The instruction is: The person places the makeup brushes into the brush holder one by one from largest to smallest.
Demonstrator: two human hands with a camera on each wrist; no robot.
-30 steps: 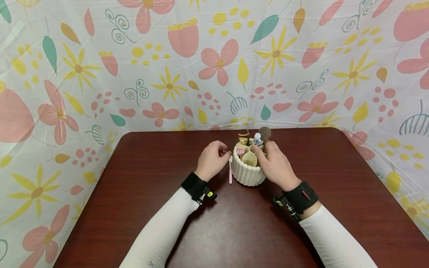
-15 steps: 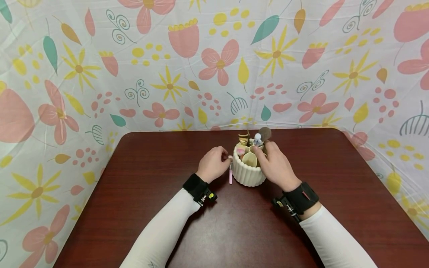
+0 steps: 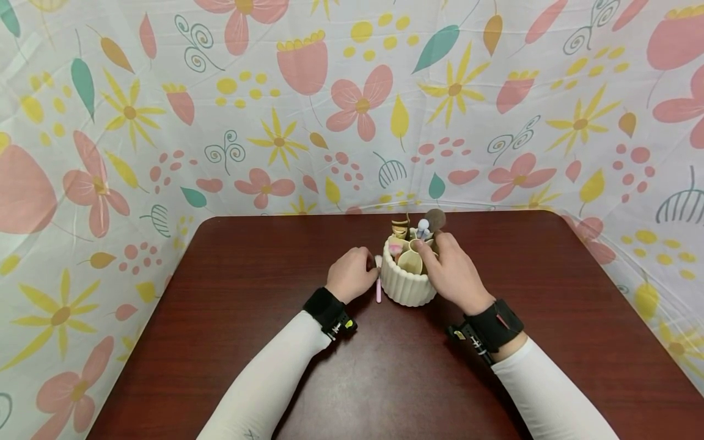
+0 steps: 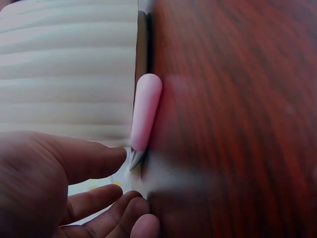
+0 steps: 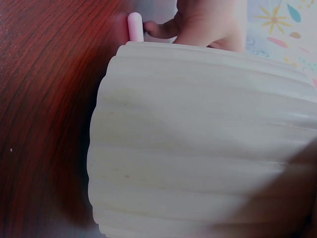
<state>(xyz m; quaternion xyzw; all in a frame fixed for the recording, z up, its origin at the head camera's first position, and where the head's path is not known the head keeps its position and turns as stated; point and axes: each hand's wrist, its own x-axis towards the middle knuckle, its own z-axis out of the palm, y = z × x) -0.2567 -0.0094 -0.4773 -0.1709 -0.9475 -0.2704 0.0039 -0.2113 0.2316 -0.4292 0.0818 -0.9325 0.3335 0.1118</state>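
Note:
A cream, ribbed brush holder [image 3: 408,284] stands on the table, its inside divided into round compartments. My right hand [image 3: 453,269] holds its right rim, thumb over the top and the other fingers behind it. Close against the holder's left side lies a slim tool with a pink handle [image 4: 147,111], a metal neck and a whitish head [image 3: 378,261]. My left hand [image 3: 352,273] is beside this tool. In the left wrist view its thumb tip comes right at the metal neck, with the fingers loosely bent and a gap between them and the thumb.
Inside the holder are a pink-and-white brush [image 3: 394,249], a gold-banded item [image 3: 399,227], a pale blue figure-like piece [image 3: 422,228] and a round grey-brown brush head [image 3: 435,219]. A flower-patterned cloth [image 3: 330,122] hangs behind the dark red-brown table [image 3: 247,263].
My left hand has slid slightly toward me and to the right along the pink-handled tool. The right hand, the holder and the tool have stayed in place.

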